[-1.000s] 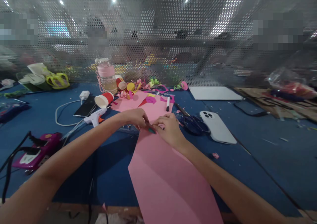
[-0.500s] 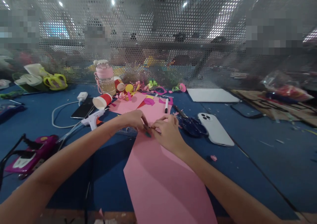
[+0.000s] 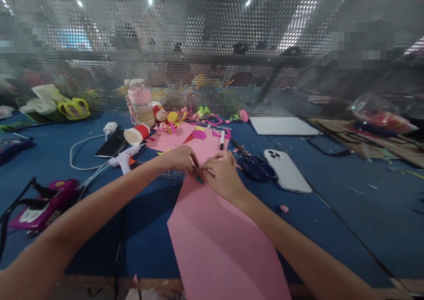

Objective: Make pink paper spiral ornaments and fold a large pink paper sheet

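My left hand (image 3: 183, 159) and my right hand (image 3: 222, 174) meet over the far end of a large pink paper sheet (image 3: 225, 242). Both have fingers pinched together, almost tip to tip. Between the fingertips is a small dark green sliver (image 3: 199, 179), largely covered, so I cannot tell its kind or which hand grips it. The sheet's near end reaches past the table's front edge. Right of my right hand lie dark blue-handled scissors (image 3: 255, 167). A white glue gun (image 3: 124, 159) rests beside my left forearm.
Pink paper scraps (image 3: 172, 137), a black-capped marker (image 3: 222, 140) and a red-and-white paper cup (image 3: 137, 134) lie beyond my hands. A pink-lidded bottle (image 3: 141, 103) stands behind. A white phone (image 3: 287, 171) is to the right, a purple power strip (image 3: 46, 207) to the left. Perforated metal screen (image 3: 212, 48) at back.
The view has shifted very slightly. Both hands stay pinched at the same spot, with barely any movement of the fingers.
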The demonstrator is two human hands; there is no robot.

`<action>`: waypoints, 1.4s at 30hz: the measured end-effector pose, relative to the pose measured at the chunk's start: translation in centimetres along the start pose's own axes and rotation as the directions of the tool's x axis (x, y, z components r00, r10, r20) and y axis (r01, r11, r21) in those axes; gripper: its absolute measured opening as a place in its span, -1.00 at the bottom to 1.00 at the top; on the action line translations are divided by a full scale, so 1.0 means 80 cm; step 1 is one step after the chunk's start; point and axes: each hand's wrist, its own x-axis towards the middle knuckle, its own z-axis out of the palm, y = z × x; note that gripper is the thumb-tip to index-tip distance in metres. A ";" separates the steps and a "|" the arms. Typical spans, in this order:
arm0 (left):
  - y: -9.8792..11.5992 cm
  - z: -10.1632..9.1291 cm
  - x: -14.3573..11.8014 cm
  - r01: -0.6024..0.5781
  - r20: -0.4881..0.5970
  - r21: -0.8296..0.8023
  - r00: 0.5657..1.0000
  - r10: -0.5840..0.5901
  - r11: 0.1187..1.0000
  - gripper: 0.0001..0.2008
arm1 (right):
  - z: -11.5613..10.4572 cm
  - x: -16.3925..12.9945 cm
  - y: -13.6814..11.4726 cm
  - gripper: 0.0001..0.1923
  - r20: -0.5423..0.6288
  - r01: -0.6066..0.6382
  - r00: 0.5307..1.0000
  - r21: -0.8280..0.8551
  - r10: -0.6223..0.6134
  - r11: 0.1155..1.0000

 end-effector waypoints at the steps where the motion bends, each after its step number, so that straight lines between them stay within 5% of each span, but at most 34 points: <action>1: 0.002 0.000 -0.001 0.008 -0.007 0.021 1.000 -0.008 1.000 -0.65 | 0.001 0.000 0.001 -0.80 0.000 -0.001 1.000 0.004 0.001 1.000; 12: 0.010 0.001 -0.003 0.024 -0.082 0.100 0.996 -0.016 0.995 -0.69 | 0.004 0.001 0.003 -0.83 -0.007 0.006 1.000 0.034 -0.006 0.999; 20: 0.009 -0.006 -0.012 -0.022 0.015 -0.005 1.000 0.022 1.000 -0.49 | 0.012 0.006 0.018 -0.80 -0.111 0.000 0.994 0.064 0.007 0.998; 26: 0.006 -0.010 -0.012 -0.060 -0.037 -0.108 0.998 0.056 0.992 -0.57 | 0.012 0.010 0.036 -0.64 -0.155 0.080 0.987 0.217 -0.047 0.973; 35: -0.007 -0.027 -0.010 -0.077 -0.088 -0.068 0.994 0.071 0.995 -0.58 | -0.002 0.016 0.061 -0.66 -0.210 0.133 0.973 0.148 -0.100 0.980; 39: -0.011 -0.045 -0.016 -0.070 -0.198 -0.087 0.979 0.052 0.994 -0.58 | -0.010 0.019 0.072 -0.61 -0.345 0.104 0.936 0.094 -0.066 0.990; 42: -0.011 -0.059 -0.023 -0.062 -0.299 -0.163 0.954 0.010 0.985 -0.59 | -0.016 0.020 0.078 -0.61 -0.511 -0.070 0.853 0.095 0.109 0.993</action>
